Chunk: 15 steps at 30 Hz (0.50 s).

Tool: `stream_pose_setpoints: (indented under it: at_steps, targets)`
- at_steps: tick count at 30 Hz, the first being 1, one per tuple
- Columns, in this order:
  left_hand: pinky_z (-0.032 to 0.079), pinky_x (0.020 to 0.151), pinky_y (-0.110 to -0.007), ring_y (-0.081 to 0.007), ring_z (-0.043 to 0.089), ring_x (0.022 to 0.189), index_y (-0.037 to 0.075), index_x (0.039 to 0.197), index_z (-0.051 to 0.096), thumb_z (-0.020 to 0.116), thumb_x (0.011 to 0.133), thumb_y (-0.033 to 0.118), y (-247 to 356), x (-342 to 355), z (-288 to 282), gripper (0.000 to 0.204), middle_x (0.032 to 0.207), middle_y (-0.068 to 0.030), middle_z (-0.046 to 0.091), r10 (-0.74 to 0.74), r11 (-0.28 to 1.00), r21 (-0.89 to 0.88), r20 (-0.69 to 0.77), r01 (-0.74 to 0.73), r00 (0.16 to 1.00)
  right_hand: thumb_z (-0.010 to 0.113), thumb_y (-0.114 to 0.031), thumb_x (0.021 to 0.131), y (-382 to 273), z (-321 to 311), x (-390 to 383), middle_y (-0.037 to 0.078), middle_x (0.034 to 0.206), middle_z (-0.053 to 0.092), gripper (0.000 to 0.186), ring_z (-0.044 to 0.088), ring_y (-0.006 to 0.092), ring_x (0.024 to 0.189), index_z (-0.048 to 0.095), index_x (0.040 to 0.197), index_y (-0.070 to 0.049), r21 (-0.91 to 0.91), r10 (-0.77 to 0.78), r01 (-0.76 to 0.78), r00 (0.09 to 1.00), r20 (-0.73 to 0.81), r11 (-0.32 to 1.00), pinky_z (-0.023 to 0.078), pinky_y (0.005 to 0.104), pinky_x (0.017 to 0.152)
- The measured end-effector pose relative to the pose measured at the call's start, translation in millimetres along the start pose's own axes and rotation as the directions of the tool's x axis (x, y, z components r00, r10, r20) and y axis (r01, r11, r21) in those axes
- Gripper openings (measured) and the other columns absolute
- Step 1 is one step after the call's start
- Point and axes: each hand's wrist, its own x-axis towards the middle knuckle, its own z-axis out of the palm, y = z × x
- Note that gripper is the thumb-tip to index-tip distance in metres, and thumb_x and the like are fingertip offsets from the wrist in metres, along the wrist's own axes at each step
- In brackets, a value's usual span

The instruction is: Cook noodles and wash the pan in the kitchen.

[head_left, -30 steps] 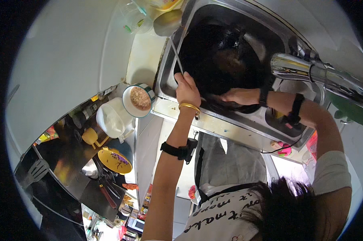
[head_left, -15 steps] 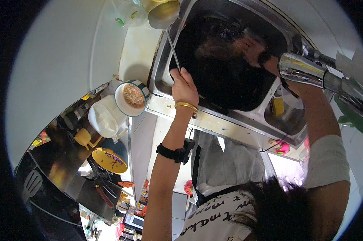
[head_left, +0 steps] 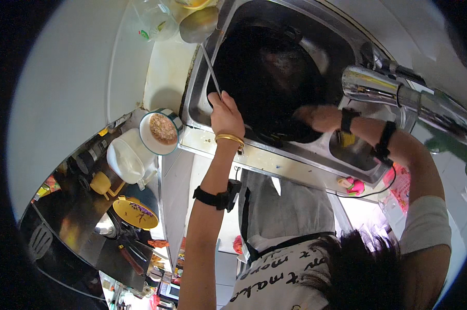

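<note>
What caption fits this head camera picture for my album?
Left hand holds the rim of a big black wok in a metal sink, right hand inside the wok, under the tap.

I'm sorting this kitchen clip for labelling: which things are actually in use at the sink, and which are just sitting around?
In use:
left hand gripping the rim of the large black wok
right hand inside the wok
steel sink
chrome tap

Lying about:
white bowl of brownish food
yellow plate
yellow mug
white jug
</note>
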Motion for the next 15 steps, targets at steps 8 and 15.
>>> stream_pose_setpoints:
  at_steps: [8,15]
  targets:
    - [0.042,0.054,-0.059,-0.0532,0.055,0.067,0.006,0.101,0.032,0.032,0.100,0.033,-14.1,-2.1,-2.5,0.027,0.071,-0.0308,0.059,-0.059,0.998,0.014,0.016,0.059,0.998,0.027,-0.055,0.097,22.9,-71.9,174.4,0.015,0.155,-0.011,0.076,-0.005,0.0277,0.144,-0.006,0.149,-0.011,0.358,0.730,-0.659,0.456,-0.509,0.662,0.003,0.0480,0.115]
    - [0.039,0.055,-0.058,-0.0531,0.053,0.066,0.006,0.098,0.033,0.033,0.101,0.032,-3.8,4.3,7.1,0.026,0.069,-0.0301,0.056,0.057,0.998,0.015,-0.003,-0.057,0.998,0.031,-0.046,0.099,-43.9,-131.9,209.9,0.022,0.154,0.001,0.073,-0.002,0.0305,0.143,0.007,0.146,0.004,0.664,0.556,0.541,0.377,-0.740,0.516,0.002,0.0395,0.116]
